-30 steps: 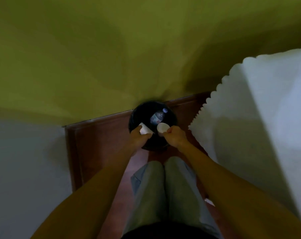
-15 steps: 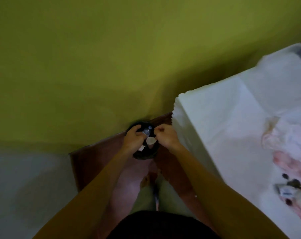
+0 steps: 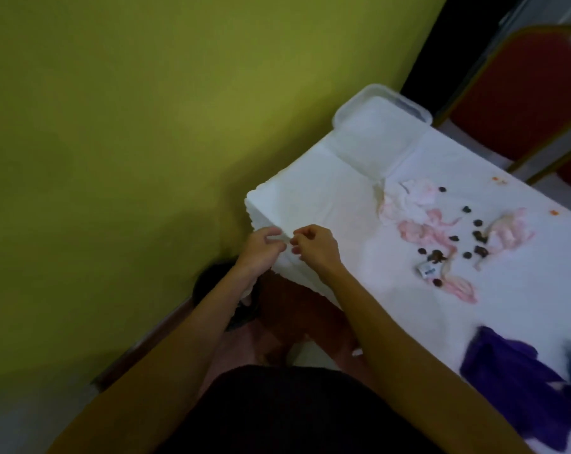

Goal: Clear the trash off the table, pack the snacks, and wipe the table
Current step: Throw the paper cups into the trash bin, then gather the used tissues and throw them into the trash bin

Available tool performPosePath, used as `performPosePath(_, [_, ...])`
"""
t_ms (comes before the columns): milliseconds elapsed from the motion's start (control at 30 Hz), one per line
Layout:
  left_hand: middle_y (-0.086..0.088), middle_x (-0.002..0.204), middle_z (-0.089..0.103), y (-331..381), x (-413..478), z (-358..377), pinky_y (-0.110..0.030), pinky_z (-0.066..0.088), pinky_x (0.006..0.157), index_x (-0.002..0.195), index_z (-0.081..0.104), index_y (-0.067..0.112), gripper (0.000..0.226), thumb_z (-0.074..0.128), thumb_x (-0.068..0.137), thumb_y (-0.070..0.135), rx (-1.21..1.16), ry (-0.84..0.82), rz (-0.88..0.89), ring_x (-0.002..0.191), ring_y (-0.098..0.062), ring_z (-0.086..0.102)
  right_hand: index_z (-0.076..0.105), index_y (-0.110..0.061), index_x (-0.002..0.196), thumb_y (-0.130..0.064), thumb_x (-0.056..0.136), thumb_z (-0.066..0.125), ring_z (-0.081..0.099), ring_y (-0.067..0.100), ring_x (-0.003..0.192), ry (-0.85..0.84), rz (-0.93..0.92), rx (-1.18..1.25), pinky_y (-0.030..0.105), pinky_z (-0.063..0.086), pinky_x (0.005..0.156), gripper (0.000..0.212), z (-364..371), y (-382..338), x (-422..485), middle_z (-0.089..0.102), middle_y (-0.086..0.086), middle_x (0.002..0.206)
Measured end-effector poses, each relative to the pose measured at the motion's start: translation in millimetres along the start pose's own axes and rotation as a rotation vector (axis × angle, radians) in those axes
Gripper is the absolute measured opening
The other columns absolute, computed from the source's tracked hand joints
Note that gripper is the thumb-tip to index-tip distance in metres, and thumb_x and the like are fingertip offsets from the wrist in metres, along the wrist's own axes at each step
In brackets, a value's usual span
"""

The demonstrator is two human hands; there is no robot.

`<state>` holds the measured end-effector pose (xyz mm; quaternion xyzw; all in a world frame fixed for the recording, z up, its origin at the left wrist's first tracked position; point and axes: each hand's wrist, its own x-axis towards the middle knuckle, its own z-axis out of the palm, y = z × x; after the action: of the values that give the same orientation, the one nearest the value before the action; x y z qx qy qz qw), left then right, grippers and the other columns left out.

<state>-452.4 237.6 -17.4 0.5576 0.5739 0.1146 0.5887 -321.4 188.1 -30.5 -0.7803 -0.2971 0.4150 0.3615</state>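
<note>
Now that both have emptied into the bin (image 3: 208,281), the left grip (image 3: 261,249) and right grip (image 3: 315,245) have risen to the tabletop (image 3: 326,198) corner, fingers loosely curled, holding nothing; tissues (image 3: 405,201) and snacks (image 3: 477,235) remain.

left hand (image 3: 261,249) loosely curled | right hand (image 3: 316,247) loosely curled | close together

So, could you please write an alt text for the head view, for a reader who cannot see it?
A person's left hand and right hand, fingers curled, are close together at the corner of a white-covered table, near a black bin on the floor. On the table lie pink-stained crumpled tissues, small dark snack pieces, a clear plastic container and a purple cloth.
</note>
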Motion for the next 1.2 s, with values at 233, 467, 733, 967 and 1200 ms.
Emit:
performPosePath(233, [-0.001,0.112,0.067,31.1,-2.4,65.1,-0.035,0.056,0.089,0.124,0.063,0.025,0.033,0.063,0.091,0.023,0.083,-0.135,0.007,0.100,-0.016,0.065,0.069,-0.017,0.101,-0.013,0.095,0.054,0.073,0.011,0.074,0.282,0.098,0.195,0.034,0.061,0.081,0.016,-60.7,41.1,-13.5,0.075,-0.001,0.092])
performPosePath(467, [-0.003,0.108,0.069,71.1,11.9,139.0,-0.037,0.057,0.087,0.120,0.065,0.024,0.031,0.063,0.089,0.022,0.148,-0.281,0.058,0.095,-0.015,0.067,0.068,-0.017,0.103,-0.015,0.097,0.053,0.072,0.008,0.074,0.398,0.117,0.212,0.028,0.060,0.073,0.015,-132.1,71.6,-5.6,0.074,-0.001,0.092])
performPosePath(733, [0.002,0.104,0.070,95.4,35.0,196.0,-0.039,0.056,0.093,0.116,0.066,0.027,0.032,0.064,0.084,0.026,0.211,-0.298,0.067,0.096,-0.014,0.067,0.070,-0.017,0.108,-0.016,0.093,0.054,0.062,0.009,0.090,0.472,0.128,0.132,0.022,0.048,0.073,0.022,-195.5,87.3,18.9,0.068,-0.008,0.100])
performPosePath(967, [-0.001,0.127,0.065,123.6,50.1,221.1,-0.032,0.048,0.102,0.126,0.063,0.021,0.038,0.062,0.088,0.018,0.378,-0.196,0.203,0.117,-0.018,0.059,0.064,-0.016,0.115,-0.017,0.091,0.058,0.060,0.015,0.105,0.444,0.130,0.099,0.036,0.051,0.097,0.025,-228.6,95.6,40.8,0.065,-0.004,0.113])
performPosePath(1200, [-0.006,0.135,0.059,157.2,83.7,245.2,-0.036,0.047,0.099,0.134,0.054,0.019,0.053,0.062,0.081,0.013,0.660,-0.161,0.424,0.123,-0.030,0.053,0.055,-0.018,0.120,-0.020,0.086,0.063,0.066,0.021,0.089,0.404,0.172,-0.025,0.044,0.061,0.078,0.035,-244.3,91.6,71.8,0.061,0.000,0.110])
